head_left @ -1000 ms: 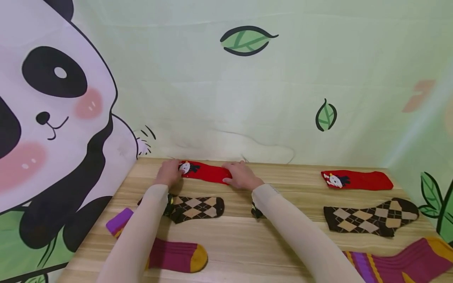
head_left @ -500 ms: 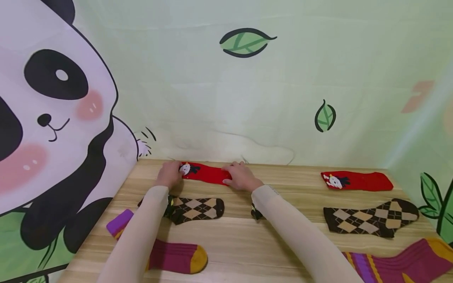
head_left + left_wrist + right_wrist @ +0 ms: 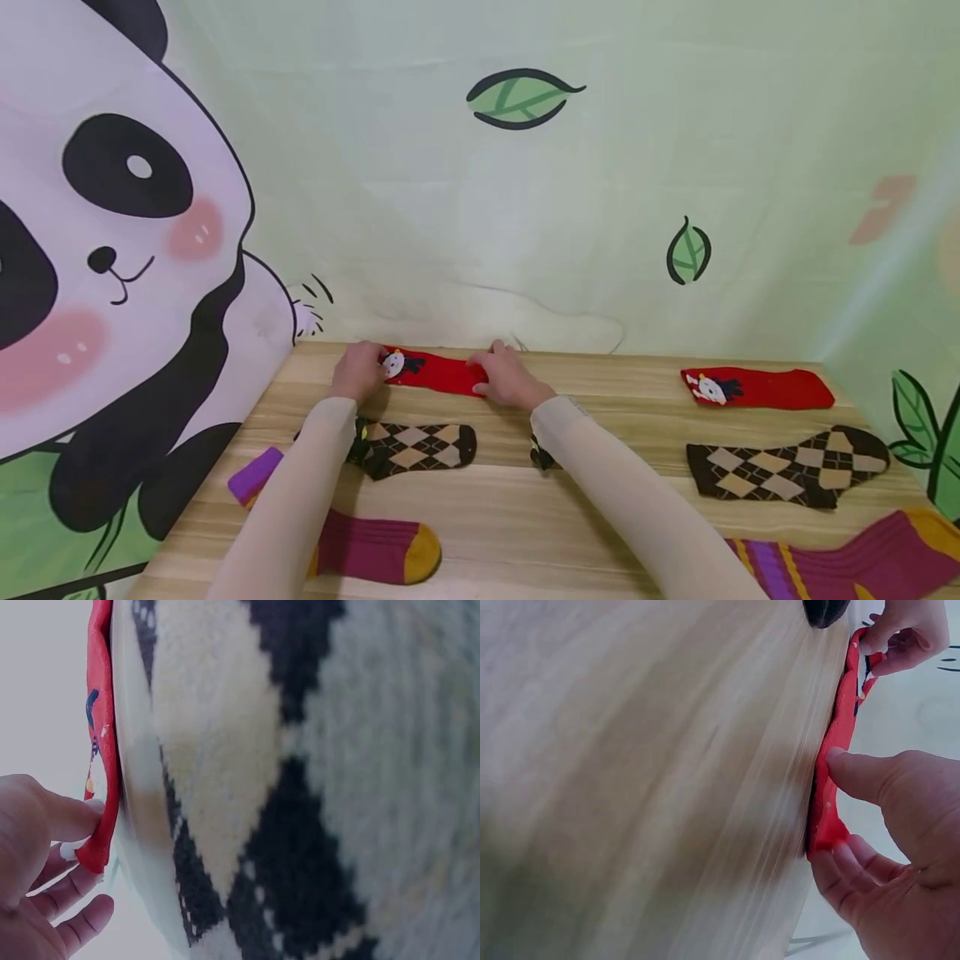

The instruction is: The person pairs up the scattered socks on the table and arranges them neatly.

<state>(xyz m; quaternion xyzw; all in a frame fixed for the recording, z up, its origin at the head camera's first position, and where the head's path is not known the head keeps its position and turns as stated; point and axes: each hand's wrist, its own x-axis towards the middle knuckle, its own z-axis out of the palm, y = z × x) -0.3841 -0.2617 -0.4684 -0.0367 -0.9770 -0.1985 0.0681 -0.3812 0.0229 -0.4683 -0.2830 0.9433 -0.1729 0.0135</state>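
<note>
A red sock (image 3: 442,372) with a white cartoon figure lies flat near the table's back edge, stretched between both hands. My left hand (image 3: 360,372) pinches its figured end; in the left wrist view the thumb (image 3: 79,817) lies on top and fingers curl at the end. At the plain end, my right hand (image 3: 510,377) pinches the sock, its thumb (image 3: 859,774) on the upper face and fingertips at the tip. A brown argyle sock (image 3: 420,446) lies in front of the red one, partly hidden by the left sleeve. Nearer still is a maroon sock (image 3: 375,546) with a yellow toe, crossed by the same forearm.
On the right side of the wooden table (image 3: 555,525) lie another red sock (image 3: 772,388), a second argyle sock (image 3: 787,467) and a second maroon sock (image 3: 855,550). A printed fabric wall (image 3: 570,208) with a panda and leaves stands behind and at the sides.
The head view has tilted up slightly, so the scene sits a little lower. Both hands stay at the red sock's ends; the right fingers have shifted slightly.
</note>
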